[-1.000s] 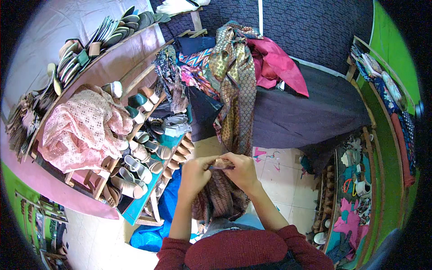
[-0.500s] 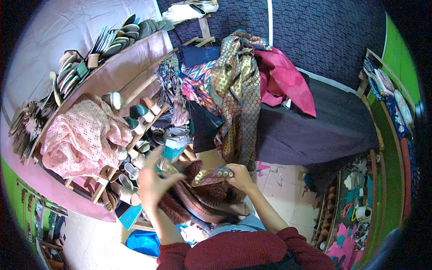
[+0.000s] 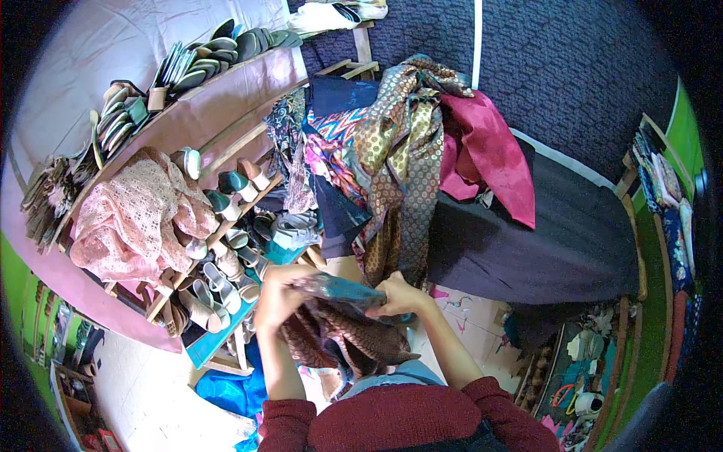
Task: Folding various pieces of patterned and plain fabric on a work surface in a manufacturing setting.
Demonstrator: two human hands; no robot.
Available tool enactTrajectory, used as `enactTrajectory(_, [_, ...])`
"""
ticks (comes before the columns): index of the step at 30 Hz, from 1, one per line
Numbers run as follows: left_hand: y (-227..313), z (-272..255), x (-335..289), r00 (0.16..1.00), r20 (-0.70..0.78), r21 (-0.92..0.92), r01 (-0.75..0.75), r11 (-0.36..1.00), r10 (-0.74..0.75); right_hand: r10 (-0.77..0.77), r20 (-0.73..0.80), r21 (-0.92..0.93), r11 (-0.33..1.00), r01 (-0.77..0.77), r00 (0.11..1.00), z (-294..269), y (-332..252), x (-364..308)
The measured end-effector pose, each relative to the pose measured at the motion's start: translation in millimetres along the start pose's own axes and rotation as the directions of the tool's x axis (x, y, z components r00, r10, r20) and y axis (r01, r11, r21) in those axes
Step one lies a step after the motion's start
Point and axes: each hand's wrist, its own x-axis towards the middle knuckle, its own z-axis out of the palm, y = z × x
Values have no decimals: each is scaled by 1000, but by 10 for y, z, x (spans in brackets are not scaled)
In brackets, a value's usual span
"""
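Observation:
A dark brown patterned cloth [image 3: 354,335] hangs in folds in front of my body. My left hand [image 3: 280,295] has its fingers bent round the cloth's upper left edge. At the other end of that edge, my right hand [image 3: 399,295] pinches the cloth between thumb and fingers. The edge between both hands is stretched nearly level and shows a bluish, shiny strip. The lower folds drop toward my lap. Some of the left fingertips are hidden behind the cloth.
To the left stands a wooden rack with several shoes [image 3: 218,282] and a pink lace cloth [image 3: 143,218]. Shoe soles [image 3: 203,68] line the shelf above. Ahead, a gold-dotted cloth [image 3: 410,173] and a magenta cloth [image 3: 489,158] lie over a dark-covered surface [image 3: 542,241].
My left hand, open and away from the cloth before, has come down and closed on its edge. The edge is now drawn out between both hands. The view has shifted slightly.

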Motion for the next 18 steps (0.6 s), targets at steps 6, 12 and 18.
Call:
enactTrajectory(6, [-172, -557, -127, 852, -499, 12, 188, 982, -157, 182, 9, -161, 971, -178, 983, 548, 845, -257])
enactTrajectory(12, [43, 170, -108, 958, -240, 192, 207, 959, -159, 26, -399, -91, 994, -68, 916, -196, 157, -221])
enactTrajectory(18, [204, 857, 89, 947, 266, 142, 148, 979, -181, -268, -399, -243, 953, 181, 877, -485, -452, -217])
